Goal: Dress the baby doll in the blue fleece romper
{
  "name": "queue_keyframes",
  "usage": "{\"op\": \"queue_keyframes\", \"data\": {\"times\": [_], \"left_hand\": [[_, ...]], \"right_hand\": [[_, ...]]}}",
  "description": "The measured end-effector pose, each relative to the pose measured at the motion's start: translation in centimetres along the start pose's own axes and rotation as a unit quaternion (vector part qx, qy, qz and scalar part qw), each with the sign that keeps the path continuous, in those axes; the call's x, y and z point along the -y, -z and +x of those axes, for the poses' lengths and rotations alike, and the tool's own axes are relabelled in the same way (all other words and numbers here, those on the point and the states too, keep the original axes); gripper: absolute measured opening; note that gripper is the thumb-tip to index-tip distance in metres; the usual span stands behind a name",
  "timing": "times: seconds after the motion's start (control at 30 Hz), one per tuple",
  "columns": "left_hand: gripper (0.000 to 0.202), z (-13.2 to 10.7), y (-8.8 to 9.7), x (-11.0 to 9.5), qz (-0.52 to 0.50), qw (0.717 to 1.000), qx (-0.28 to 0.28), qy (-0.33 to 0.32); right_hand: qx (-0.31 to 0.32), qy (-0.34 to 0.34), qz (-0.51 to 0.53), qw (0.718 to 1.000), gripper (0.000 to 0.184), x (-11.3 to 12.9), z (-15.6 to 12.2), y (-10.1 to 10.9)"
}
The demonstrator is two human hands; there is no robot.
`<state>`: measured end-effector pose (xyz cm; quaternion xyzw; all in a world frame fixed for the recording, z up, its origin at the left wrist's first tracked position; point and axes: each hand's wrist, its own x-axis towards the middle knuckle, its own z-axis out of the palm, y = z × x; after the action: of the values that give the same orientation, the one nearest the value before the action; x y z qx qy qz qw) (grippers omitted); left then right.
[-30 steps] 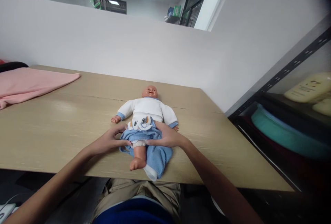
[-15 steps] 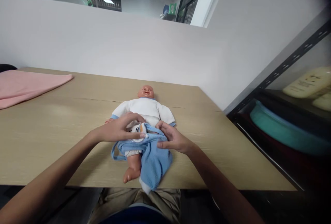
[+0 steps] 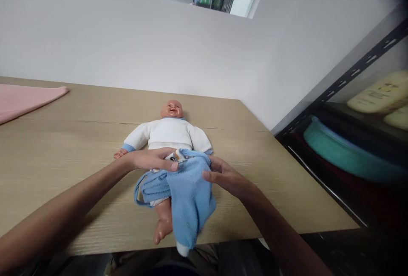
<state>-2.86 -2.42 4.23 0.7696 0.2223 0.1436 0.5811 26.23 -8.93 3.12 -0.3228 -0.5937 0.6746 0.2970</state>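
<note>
Tugging unevenly could drag the doll [image 3: 168, 133] toward the table [image 3: 63, 140] edge at 6 o'clock: left hand [image 3: 152, 159] and right hand [image 3: 223, 176] fingers pinch the blue pants [image 3: 188, 189] bunched at its waist.

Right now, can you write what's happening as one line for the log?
left hand: gripping blue pants at waist | right hand: gripping same pants | doll: on its back on wooden table | one doll leg bare

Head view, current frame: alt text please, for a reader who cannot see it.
Two bare hands, left hand and right hand, grip blue trousers at the waist of a baby doll lying face-up on a wooden table; a pink cloth lies far left.
</note>
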Motion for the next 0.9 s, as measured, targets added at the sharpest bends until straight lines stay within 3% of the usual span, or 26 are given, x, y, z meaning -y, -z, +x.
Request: {"op": "queue_keyframes", "data": {"times": [0.13, 0.27, 0.37, 0.47, 0.53, 0.67, 0.73, 0.9], "left_hand": [[0.04, 0.2, -0.4, -0.4, -0.02, 0.997, 0.077, -0.014], [0.029, 0.2, -1.0, -1.7, -0.017, 0.998, 0.044, -0.052], [0.03, 0.3, -1.5, -2.1, -0.024, 0.997, 0.036, -0.061], [0.032, 0.4, -1.7, -1.9, -0.011, 0.998, 0.027, -0.056], [0.036, 0.4, -1.6, -1.4, -0.01, 0.998, 0.031, -0.046], [0.051, 0.2, -0.9, -0.2, -0.058, 0.991, 0.117, -0.014], [0.049, 0.1, -0.7, 0.1, -0.07, 0.989, 0.134, 0.007], [0.044, 0.2, -1.3, -0.4, -0.072, 0.995, 0.065, -0.001]], "right_hand": [[0.015, 0.009, 0.019, 1.0, 0.073, 0.1, 0.8, 0.1], [0.1, -0.045, -0.127, 0.986, 0.058, 1.1, 0.5, 0.5], [0.128, -0.069, -0.196, 0.97, 0.052, 1.0, 0.0, 0.7], [0.122, -0.061, -0.109, 0.985, 0.05, 0.1, -0.4, 0.8], [0.067, -0.04, -0.028, 0.997, 0.05, -0.6, -0.6, 0.9], [-0.034, -0.04, 0.039, 0.998, 0.048, -1.3, -0.9, 0.9], [-0.029, -0.051, 0.018, 0.998, 0.047, -1.0, -0.9, 0.7], [0.078, -0.087, -0.067, 0.991, 0.06, 0.2, -1.4, -0.3]]}}
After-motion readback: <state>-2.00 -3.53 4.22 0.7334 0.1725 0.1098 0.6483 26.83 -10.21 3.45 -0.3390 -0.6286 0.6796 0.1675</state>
